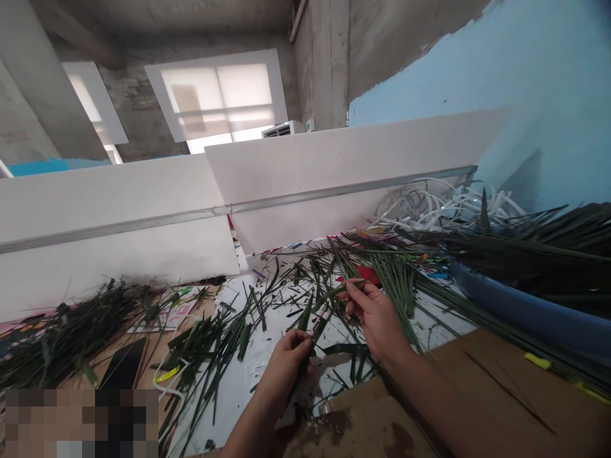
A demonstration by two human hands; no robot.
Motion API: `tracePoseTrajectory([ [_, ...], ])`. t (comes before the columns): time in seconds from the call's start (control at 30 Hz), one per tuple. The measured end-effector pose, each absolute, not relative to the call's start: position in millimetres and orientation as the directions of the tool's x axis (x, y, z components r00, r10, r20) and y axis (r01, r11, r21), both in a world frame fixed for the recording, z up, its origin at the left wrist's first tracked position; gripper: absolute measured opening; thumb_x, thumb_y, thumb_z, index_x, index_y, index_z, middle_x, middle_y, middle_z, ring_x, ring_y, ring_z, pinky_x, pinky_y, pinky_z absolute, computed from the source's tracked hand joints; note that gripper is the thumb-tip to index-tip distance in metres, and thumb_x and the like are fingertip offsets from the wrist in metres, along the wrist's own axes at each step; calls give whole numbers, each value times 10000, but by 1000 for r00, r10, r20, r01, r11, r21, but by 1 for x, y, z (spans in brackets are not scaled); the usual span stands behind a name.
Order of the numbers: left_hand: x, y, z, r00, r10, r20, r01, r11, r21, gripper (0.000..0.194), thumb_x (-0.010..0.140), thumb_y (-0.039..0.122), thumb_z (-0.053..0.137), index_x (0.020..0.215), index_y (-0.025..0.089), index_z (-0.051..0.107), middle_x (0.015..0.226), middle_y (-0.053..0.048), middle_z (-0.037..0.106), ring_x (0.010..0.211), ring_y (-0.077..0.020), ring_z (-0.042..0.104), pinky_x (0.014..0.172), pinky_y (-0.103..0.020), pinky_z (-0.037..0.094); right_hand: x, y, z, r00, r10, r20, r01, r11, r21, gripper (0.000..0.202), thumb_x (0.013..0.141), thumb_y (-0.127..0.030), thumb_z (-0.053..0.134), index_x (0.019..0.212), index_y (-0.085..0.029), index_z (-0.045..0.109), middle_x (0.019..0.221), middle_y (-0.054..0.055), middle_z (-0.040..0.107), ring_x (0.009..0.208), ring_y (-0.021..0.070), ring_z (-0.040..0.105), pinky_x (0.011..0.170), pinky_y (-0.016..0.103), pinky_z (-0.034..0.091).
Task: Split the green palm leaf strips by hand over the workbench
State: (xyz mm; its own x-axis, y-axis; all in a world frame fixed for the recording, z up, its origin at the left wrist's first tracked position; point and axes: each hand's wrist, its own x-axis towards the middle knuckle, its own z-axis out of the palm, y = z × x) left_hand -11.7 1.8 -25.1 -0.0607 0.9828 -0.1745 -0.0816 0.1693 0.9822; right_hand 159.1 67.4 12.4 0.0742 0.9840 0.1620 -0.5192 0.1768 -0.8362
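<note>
Near the middle of the head view, my left hand [296, 351] is closed around a few long green leaves [319, 328], which stick up past its thumb. To the right and a little higher, my right hand [370, 308] pinches a green leaf strip [329, 294] between thumb and fingertips; the strip runs down to the left toward the leaves at my left hand. Whether the two join is unclear. Cut leaf pieces [245, 318] lie scattered on the white surface [255, 366] below and around both hands.
At the right, a blue basin [525, 305] holds long dark leaves. White strapping [429, 203] is coiled behind it. A leaf pile [71, 331] and a dark flat object [125, 364] lie at the left. Cardboard [367, 420] covers the near edge, and white panels [305, 222] stand behind.
</note>
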Motion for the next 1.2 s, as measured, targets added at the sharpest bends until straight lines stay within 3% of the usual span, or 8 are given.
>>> tracePoseTrajectory([
  [0.17,-14,-1,-22,2,981,-195,-131,193,972,435,609,489,803,805,163,594,648,43,583,454,-63,456,477,-207,327,170,78,21,-6,983,183,-561,148,-814,502,653,-397,839,1093,-240,658,1142,31,699,666,105,606,655,247,508],
  [0.3,-16,2,-24,-11,973,-229,-247,219,944,484,583,511,827,829,167,593,662,28,620,430,-56,458,442,-193,289,170,86,11,-35,984,173,-460,138,-877,569,651,-402,821,1162,-245,627,1191,46,671,799,165,670,753,308,543],
  [0.47,-16,7,-28,-42,968,-249,-379,215,900,485,555,498,848,786,172,572,636,19,617,416,-61,453,418,-190,285,168,88,-1,-50,946,320,-151,310,-939,419,711,-333,729,1114,-228,685,1169,72,686,889,217,660,845,386,534],
  [0.63,-15,9,-27,-2,965,-261,-397,239,886,499,540,507,847,791,167,582,622,14,624,389,-67,457,393,-195,271,168,83,-3,-161,838,522,167,544,-822,333,782,-219,583,1078,-250,732,1314,81,606,957,226,658,892,411,511],
  [0.83,-15,3,-18,92,976,-196,-380,216,899,398,610,407,828,812,159,591,665,4,644,381,-63,478,401,-196,284,165,75,-2,-218,787,577,396,611,-685,371,775,-138,586,1092,-287,710,1267,56,591,1039,236,621,935,405,484],
  [1.2,-11,-8,0,55,983,-177,-377,185,908,462,567,335,881,855,176,557,712,37,612,456,-47,483,465,-183,307,168,70,9,-142,686,714,437,691,-577,121,819,-123,593,841,-222,659,994,47,641,1002,228,598,898,363,440],
])
